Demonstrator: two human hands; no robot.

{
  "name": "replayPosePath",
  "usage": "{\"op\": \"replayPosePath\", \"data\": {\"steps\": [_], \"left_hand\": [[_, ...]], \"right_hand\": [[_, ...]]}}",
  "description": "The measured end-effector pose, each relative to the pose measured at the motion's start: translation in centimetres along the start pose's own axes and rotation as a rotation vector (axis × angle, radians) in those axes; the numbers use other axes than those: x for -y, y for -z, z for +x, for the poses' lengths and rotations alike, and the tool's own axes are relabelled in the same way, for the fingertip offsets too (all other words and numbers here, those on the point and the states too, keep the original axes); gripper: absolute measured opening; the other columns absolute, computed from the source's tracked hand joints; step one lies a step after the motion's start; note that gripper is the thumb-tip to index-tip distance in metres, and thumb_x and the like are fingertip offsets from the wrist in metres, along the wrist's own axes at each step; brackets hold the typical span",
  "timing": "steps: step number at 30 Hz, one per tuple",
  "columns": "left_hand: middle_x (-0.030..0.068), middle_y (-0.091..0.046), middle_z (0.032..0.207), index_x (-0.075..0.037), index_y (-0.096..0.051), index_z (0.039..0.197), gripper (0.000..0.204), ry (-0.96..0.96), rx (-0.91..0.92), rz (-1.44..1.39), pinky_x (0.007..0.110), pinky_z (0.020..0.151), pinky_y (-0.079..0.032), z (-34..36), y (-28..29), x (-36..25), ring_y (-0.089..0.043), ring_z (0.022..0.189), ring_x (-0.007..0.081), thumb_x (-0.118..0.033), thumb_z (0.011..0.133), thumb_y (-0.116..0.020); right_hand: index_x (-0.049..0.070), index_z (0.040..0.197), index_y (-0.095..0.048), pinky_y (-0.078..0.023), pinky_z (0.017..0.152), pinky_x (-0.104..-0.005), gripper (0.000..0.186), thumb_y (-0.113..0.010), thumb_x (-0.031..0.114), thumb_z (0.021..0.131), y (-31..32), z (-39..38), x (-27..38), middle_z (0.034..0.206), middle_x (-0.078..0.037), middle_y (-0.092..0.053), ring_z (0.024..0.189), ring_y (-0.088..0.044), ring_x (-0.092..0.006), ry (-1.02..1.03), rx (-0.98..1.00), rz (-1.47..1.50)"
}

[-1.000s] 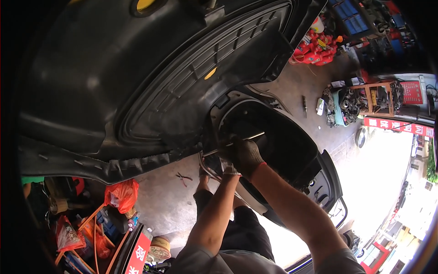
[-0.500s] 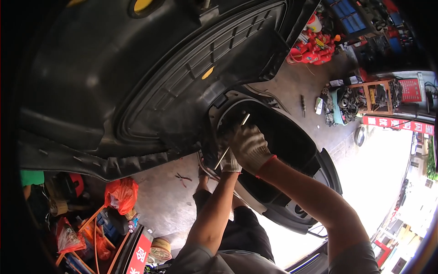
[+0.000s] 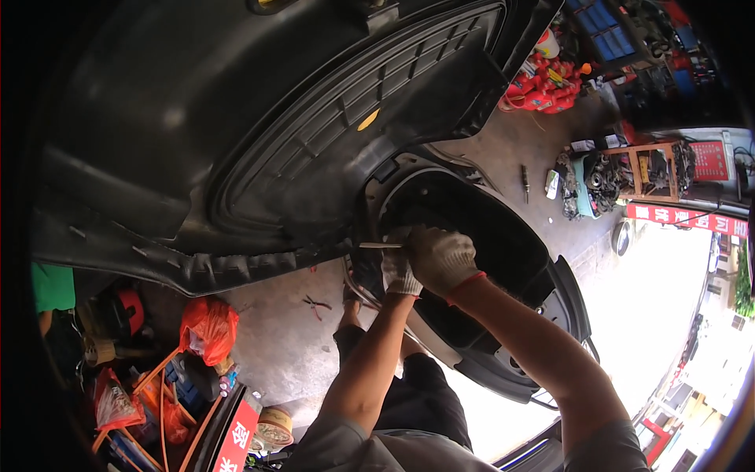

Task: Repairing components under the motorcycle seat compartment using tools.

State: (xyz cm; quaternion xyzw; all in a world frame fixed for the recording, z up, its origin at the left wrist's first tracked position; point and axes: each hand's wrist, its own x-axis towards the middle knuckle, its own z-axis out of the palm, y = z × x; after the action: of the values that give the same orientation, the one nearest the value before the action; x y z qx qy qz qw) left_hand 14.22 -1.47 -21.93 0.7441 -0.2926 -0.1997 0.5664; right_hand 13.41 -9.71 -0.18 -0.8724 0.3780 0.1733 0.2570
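Both my hands wear knitted gloves, pale and greyish, and meet over the left edge of a scooter's open black storage compartment (image 3: 503, 244). A thin silvery metal rod (image 3: 379, 245), like the crossbar of a T-handle wrench, sticks out to the left of them. Around it my left hand (image 3: 399, 274) is closed, and my right hand (image 3: 445, 259) is closed against the left on its right side. Whatever the rod joins below is hidden by the gloves. The scooter's big black seat (image 3: 275, 169) stands raised, its ribbed underside facing me.
Pliers with red handles (image 3: 316, 304) lie on the concrete floor at left, near a red plastic bag (image 3: 208, 330). Red bottles (image 3: 550, 85) stand at the far right, beyond a dark slim tool (image 3: 526, 182). A wooden rack (image 3: 651, 171) with parts stands further right.
The rod has turned from a steep diagonal to nearly level, pointing left. My right hand has shifted slightly down and right, and the view has moved a little.
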Motion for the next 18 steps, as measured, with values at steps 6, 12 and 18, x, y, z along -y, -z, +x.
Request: {"op": "replayPosePath", "data": {"steps": [6, 12, 18], "left_hand": [[0.0083, -0.064, 0.098, -0.008, -0.059, 0.108, 0.025, 0.258, 0.150, -0.360, 0.036, 0.078, -0.051, -0.4, -1.4, 2.6, -0.063, 0.090, 0.0222, -0.027, 0.092, -0.056], [0.0076, -0.064, 0.095, -0.006, -0.059, 0.108, 0.025, 0.258, 0.080, -0.452, 0.033, 0.080, -0.051, -1.0, -2.9, 2.0, -0.063, 0.088, 0.0205, -0.025, 0.093, -0.052], [0.0081, -0.064, 0.094, -0.006, -0.060, 0.109, 0.026, 0.209, 0.091, -0.284, 0.032, 0.080, -0.051, -0.2, -1.9, 0.2, -0.063, 0.090, 0.0210, -0.025, 0.094, -0.050]], "right_hand": [[0.001, 0.096, -0.067, -0.051, 0.075, -0.0436, 0.043, -0.045, 0.038, 0.094, -1.2, 1.7, -0.7, 0.090, -0.020, -0.069, 0.083, -0.067, -0.0348, -0.214, 0.122, 0.151], [0.001, 0.097, -0.067, -0.049, 0.076, -0.0374, 0.033, -0.053, 0.030, 0.090, -4.2, 1.1, -3.3, 0.088, -0.020, -0.068, 0.085, -0.065, -0.0309, 0.133, 0.106, 0.769], [0.006, 0.108, -0.068, -0.051, 0.080, -0.0373, 0.033, -0.060, 0.030, 0.087, -1.6, 0.3, -2.1, 0.099, -0.018, -0.068, 0.089, -0.066, -0.0311, 0.056, 0.151, 0.562]]}}
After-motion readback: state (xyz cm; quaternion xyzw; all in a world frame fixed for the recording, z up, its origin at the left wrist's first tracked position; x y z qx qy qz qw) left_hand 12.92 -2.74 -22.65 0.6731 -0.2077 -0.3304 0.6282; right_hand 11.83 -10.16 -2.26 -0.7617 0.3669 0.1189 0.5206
